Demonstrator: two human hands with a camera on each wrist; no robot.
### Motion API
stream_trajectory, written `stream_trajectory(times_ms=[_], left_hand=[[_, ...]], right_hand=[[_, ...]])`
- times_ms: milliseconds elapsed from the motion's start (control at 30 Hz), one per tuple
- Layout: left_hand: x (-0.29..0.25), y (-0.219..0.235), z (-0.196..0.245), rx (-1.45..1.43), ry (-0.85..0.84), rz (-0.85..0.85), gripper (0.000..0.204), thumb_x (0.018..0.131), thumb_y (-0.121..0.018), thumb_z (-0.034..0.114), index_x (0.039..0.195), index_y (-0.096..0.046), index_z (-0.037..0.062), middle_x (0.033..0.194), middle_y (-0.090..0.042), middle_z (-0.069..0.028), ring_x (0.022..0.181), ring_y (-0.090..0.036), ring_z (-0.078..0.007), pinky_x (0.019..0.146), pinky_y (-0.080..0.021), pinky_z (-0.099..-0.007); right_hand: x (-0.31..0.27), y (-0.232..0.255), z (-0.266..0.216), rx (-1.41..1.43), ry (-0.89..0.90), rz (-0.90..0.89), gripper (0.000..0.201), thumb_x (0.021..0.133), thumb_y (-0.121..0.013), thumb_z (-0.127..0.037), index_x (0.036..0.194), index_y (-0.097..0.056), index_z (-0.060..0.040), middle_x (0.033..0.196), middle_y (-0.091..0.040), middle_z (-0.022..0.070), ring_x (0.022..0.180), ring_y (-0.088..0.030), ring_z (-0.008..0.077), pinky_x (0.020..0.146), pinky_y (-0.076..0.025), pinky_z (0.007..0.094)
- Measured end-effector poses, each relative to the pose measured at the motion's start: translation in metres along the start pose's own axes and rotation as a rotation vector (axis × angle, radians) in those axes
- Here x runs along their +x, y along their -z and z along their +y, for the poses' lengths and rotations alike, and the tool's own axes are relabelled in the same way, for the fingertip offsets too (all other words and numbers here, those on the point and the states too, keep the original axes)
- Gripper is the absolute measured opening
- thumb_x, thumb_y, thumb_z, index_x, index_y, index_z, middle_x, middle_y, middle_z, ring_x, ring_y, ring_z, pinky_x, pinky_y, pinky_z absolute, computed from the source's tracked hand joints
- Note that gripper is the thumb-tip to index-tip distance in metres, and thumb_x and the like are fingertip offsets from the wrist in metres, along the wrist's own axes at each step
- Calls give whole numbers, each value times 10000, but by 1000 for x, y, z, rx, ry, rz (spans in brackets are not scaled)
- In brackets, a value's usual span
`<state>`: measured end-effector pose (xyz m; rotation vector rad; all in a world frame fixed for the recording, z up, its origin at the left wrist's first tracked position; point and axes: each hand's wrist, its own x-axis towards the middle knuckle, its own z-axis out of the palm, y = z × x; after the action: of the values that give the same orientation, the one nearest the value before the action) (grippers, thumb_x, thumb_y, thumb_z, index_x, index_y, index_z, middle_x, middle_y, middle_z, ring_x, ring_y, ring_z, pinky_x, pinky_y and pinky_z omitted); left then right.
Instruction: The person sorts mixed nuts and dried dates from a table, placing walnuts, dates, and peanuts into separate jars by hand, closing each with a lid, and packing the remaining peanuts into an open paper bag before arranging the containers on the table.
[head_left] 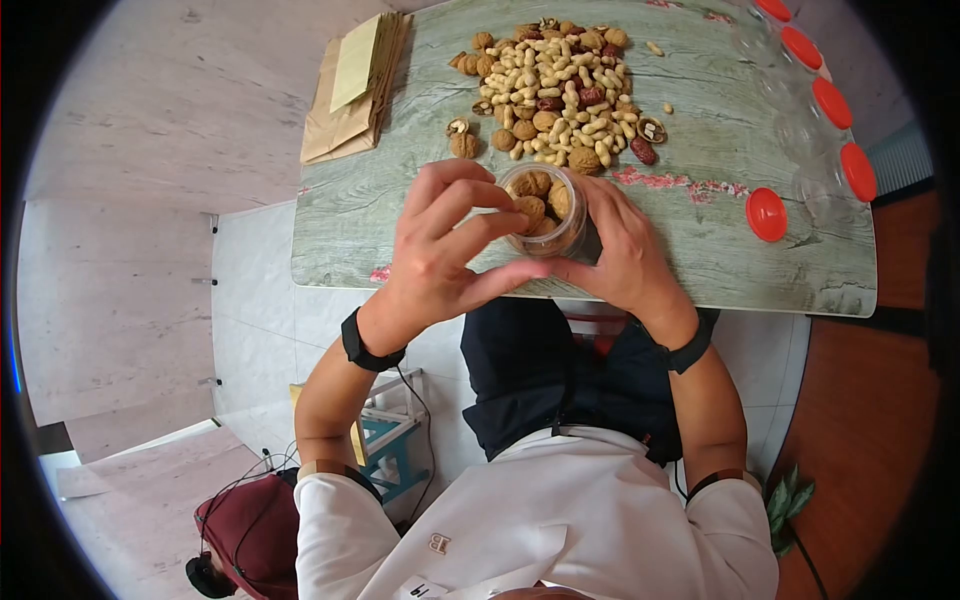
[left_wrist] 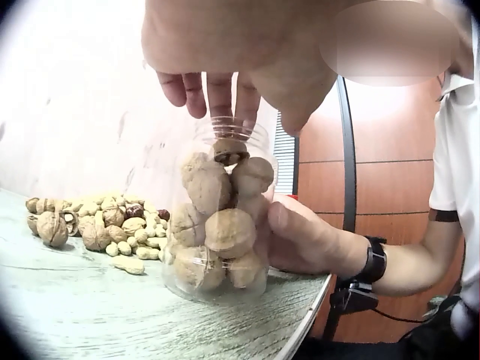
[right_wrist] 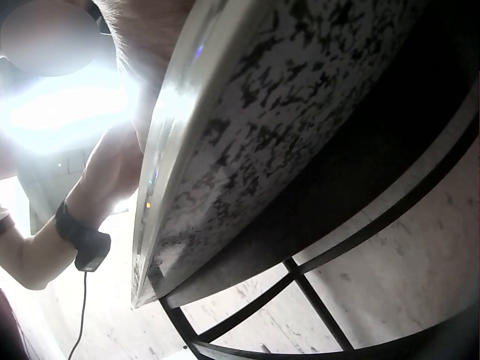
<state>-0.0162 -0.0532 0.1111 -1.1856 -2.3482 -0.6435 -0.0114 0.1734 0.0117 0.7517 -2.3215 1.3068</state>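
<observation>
A clear jar (head_left: 572,236) stands near the table's front edge, filled with walnuts (left_wrist: 229,233). The right hand (head_left: 630,250) curls round the jar's side and steadies it; in the left wrist view that hand (left_wrist: 311,241) lies behind the jar. From above, the left hand (head_left: 435,245) reaches with extended fingers into the jar's mouth, where they touch the topmost walnut (left_wrist: 230,149). Its thumb stays outside the rim. In the right wrist view the left hand (right_wrist: 116,169) shows beyond the table edge, and the jar is hidden.
A pile of peanuts (head_left: 560,85), walnuts and red dates lies behind the jar. Brown paper bags (head_left: 345,115) rest at the back left. Several clear jars with red lids (head_left: 858,172) line the right side, and a loose red lid (head_left: 767,214) lies nearer. Another person (head_left: 250,530) is at lower left.
</observation>
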Motion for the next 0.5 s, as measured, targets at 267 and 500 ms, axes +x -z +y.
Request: stream_trajectory(times_ms=[267,500], left_hand=[[-8,7,-82,-82,565,55,387,925,-795,190,1266,-679,48,1220,-683,-82,1105,-617,-165,884,-487,-309],[-14,-38,-148,-33,668,-50,502,899,-795,386,1218,-703,10,1080,-729,-162,939,-718,-287,784,-571,-402]], right_hand=[[0,2,-1,-7,4,-8,865,773,-886,-376,1450,-501,-1,1354,-616,226,1254,-598,403,1068,-488,482],[-1,4,-1,-5,-14,-22,860,774,-886,-369,1452,-500,-6,1360,-612,225,1262,-595,404,1071,-485,486]])
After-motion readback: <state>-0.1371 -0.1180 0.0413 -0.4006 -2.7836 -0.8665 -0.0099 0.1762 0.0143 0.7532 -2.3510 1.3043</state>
